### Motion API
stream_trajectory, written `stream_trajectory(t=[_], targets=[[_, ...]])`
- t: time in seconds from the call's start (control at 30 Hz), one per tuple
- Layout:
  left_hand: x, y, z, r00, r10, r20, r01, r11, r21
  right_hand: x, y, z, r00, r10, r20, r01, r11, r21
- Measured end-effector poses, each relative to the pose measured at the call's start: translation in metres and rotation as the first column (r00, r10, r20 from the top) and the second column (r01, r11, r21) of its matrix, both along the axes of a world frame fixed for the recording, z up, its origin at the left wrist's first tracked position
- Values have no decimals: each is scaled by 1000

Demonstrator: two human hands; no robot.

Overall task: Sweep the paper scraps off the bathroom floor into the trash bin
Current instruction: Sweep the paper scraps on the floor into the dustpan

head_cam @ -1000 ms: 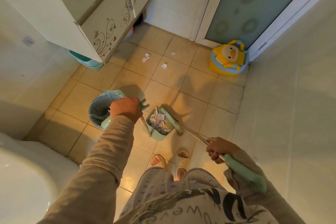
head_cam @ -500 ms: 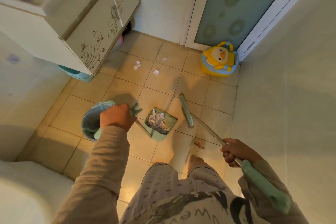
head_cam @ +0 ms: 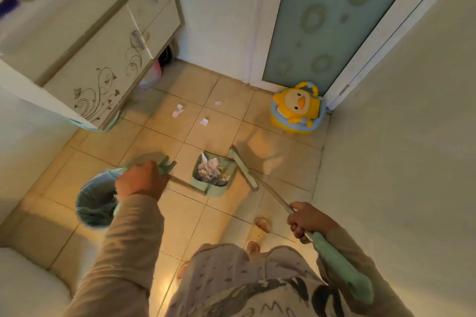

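Note:
My left hand [head_cam: 140, 180] grips the green handle of a dustpan [head_cam: 213, 175] that rests on the tiled floor and holds several crumpled paper scraps. My right hand [head_cam: 306, 221] is closed on the long handle of a green broom [head_cam: 243, 168], whose head lies just right of the dustpan. A round trash bin [head_cam: 94, 203] with a blue-grey liner stands under my left forearm. Three white paper scraps lie farther off on the floor: scrap one [head_cam: 178, 110], scrap two [head_cam: 204, 122], scrap three [head_cam: 218, 103].
A white vanity cabinet [head_cam: 108, 64] with a floral pattern juts out at the left. A yellow duck potty [head_cam: 297, 108] sits by the frosted glass door [head_cam: 329, 15]. A wall runs along the right. My slippered foot [head_cam: 257, 233] stands behind the dustpan.
The broom head has swung from the dustpan's mouth to its right side. I have stepped forward, so the far scraps, cabinet and door look closer. Both hands keep their grips.

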State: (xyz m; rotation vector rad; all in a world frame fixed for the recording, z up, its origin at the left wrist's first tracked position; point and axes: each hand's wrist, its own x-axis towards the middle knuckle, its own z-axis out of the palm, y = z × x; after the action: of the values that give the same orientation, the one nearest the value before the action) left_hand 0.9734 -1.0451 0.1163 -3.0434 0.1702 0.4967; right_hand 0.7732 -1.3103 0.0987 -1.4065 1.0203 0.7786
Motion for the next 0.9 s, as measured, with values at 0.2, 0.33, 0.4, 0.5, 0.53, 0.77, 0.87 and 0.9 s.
stream_trajectory(t=[0.2,0.33,0.4,0.5,0.53,0.77,0.87,0.9], targets=[[2,-34,-1,988,141,62,-140,990,-16,34,-66,1,998,59,32,-59,998,12],[19,-51,1,973,222,58,-220,974,-47,65,-101,-4,995,95,43,-97,994,45],[29,-62,2,969,239,55,-237,971,-40,85,-117,-9,992,120,36,-122,992,41],[49,-82,1,969,242,46,-240,970,-48,120,-140,-16,984,179,20,-179,983,27],[58,-89,2,970,241,40,-239,970,-51,132,-147,-16,980,198,16,-198,980,23],[113,-125,9,964,264,-24,-265,963,-54,213,-194,-5,939,344,-15,-345,939,-15],[133,-131,11,963,264,-60,-266,963,-39,243,-210,-1,923,386,-1,-385,921,-57],[135,-134,12,962,265,-62,-267,963,-32,250,-215,-1,917,398,0,-397,915,-72]])
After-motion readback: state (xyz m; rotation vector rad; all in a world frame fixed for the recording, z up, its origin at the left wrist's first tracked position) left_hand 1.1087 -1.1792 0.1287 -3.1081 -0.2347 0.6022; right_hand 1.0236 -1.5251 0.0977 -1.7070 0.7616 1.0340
